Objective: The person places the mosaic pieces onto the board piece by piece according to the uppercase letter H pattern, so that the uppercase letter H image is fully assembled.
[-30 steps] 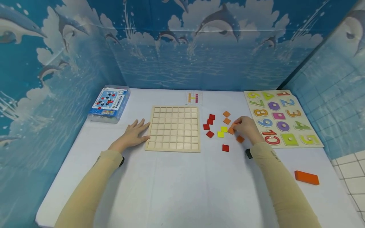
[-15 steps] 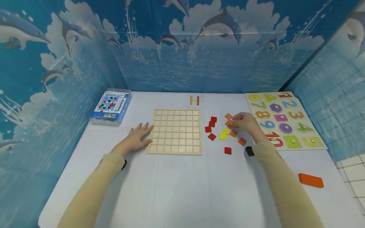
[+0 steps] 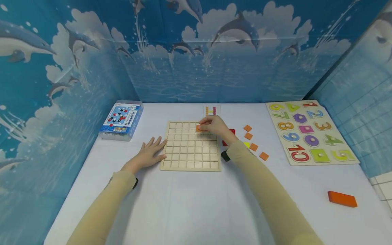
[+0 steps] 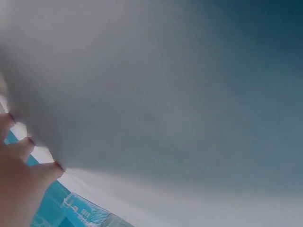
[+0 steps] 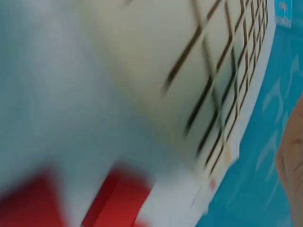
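Note:
The pale wooden grid board (image 3: 198, 149) lies on the white table in the head view. My right hand (image 3: 215, 126) pinches a small square orange tile (image 3: 199, 129) over the board's upper rows. Spread fingers of my left hand (image 3: 146, 156) rest at the board's left edge. In the left wrist view, only part of the left hand (image 4: 21, 182) shows at lower left. The right wrist view catches the edge of the right hand (image 5: 293, 161), with the tile out of sight. Red tiles (image 3: 225, 143) and a yellow tile (image 3: 246, 144) are partly hidden by my right arm.
Several loose orange tiles (image 3: 253, 147) lie right of the board. A pattern card (image 3: 209, 109) sits behind it. The number puzzle board (image 3: 312, 131) is at right, an orange block (image 3: 342, 198) nearer me. A boxed kit (image 3: 121, 120) stands at back left.
My right hand has moved left from the loose orange tiles to the board's upper part, bringing one orange tile along. The left hand stays at the board's left edge.

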{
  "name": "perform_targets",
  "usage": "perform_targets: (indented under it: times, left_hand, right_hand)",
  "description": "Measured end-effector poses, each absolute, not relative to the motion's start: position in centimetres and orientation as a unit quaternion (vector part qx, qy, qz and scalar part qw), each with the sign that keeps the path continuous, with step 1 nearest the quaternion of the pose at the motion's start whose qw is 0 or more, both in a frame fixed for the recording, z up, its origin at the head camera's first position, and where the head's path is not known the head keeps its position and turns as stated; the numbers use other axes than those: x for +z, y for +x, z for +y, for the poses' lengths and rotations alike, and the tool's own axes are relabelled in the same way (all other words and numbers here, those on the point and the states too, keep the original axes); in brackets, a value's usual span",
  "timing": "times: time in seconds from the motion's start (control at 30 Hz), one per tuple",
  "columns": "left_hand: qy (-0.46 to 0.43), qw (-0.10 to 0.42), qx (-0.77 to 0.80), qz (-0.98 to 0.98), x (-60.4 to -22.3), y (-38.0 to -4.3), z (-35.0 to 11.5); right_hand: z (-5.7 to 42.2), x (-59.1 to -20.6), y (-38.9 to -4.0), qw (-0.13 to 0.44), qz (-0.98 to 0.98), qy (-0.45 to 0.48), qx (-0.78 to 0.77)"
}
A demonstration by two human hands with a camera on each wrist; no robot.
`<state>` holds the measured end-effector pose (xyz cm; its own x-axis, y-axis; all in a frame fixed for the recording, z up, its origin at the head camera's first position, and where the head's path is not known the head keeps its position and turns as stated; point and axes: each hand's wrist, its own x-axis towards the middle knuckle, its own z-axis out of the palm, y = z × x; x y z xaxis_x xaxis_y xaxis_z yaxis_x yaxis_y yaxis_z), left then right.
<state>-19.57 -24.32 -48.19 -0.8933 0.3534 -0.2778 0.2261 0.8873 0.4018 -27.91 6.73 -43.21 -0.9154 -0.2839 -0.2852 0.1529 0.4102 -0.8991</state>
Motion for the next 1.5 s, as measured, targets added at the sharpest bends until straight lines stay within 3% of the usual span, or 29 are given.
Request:
perform_targets:
  times: [0.2,0.47,0.77,1.1,1.5]
  left_hand:
    - [0.151,0.178,0.188,0.954,-48.6,-19.2,-23.5]
    - [0.147,0.185,0.195,0.952,-49.3,-18.4,-23.2]
    - [0.143,0.179,0.198,0.953,-49.0,-18.3,-22.8]
    - [0.142,0.182,0.193,0.954,-48.6,-18.7,-22.5]
    - [0.135,0.173,0.181,0.959,-48.6,-19.5,-24.3]
  right_hand:
    - [2.3,-44.9,-28.1,0.184,0.809,-0.043,-0.557]
    - [0.0,-46.6,-28.3,0.166,0.845,-0.028,-0.508]
    - [-0.7,-46.3,-28.9,0.172,0.872,-0.067,-0.454]
    - [-1.5,-46.3,-29.1,0.135,0.915,-0.110,-0.364]
    - [0.3,-43.6,-29.4,0.167,0.882,-0.138,-0.419]
